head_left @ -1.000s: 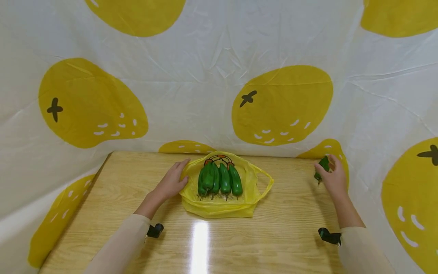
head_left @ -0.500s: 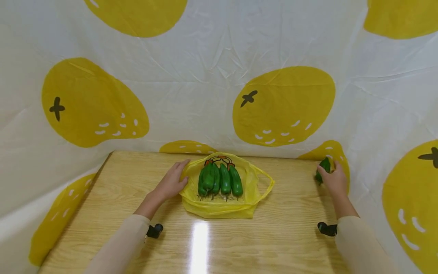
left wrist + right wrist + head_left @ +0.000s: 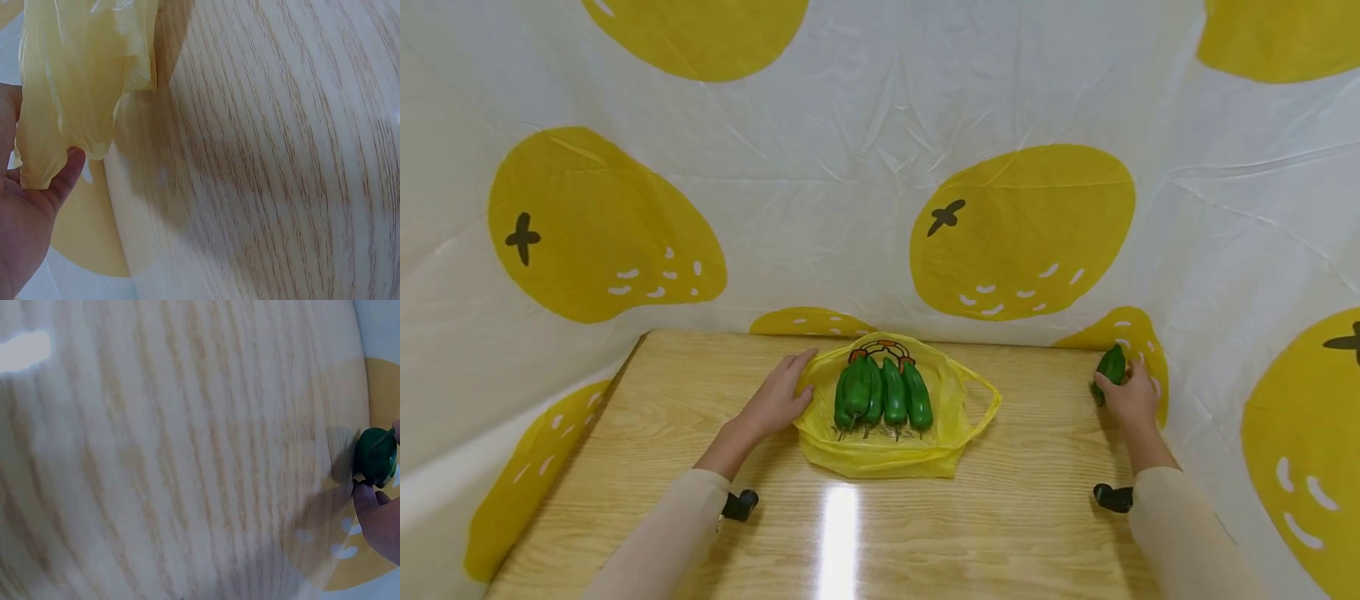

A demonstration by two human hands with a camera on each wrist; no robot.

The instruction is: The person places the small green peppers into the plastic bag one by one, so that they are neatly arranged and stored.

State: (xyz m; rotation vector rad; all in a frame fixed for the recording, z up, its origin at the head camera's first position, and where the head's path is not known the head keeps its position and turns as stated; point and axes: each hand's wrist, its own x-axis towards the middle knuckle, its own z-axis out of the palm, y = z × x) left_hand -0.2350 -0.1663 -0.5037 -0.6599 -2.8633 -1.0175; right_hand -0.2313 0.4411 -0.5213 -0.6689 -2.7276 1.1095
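A yellow plastic bag (image 3: 955,400) lies spread on the wooden table, its mouth facing the person. Several glossy green peppers (image 3: 892,392) lie side by side on or in it, one resting on top of the others at the left. My left hand (image 3: 777,396) holds the bag's left edge; in the left wrist view the thumb (image 3: 74,165) is in front of the thin plastic, the fingers mostly behind it. At the table's far right corner, my right hand (image 3: 1135,400) grips another green pepper (image 3: 1109,367) between thumb and fingers, seen end-on in the right wrist view.
A white cloth (image 3: 820,233) printed with big yellow fruit hangs behind and beside the wooden table (image 3: 1000,517). The bag's handle loop (image 3: 988,400) sticks out on its right side. Bright glare (image 3: 838,533) lies on the table in front of the bag.
My right hand has shifted slightly, and the pepper in it has turned a little near the far right corner. The left hand and the bag have stayed in place.
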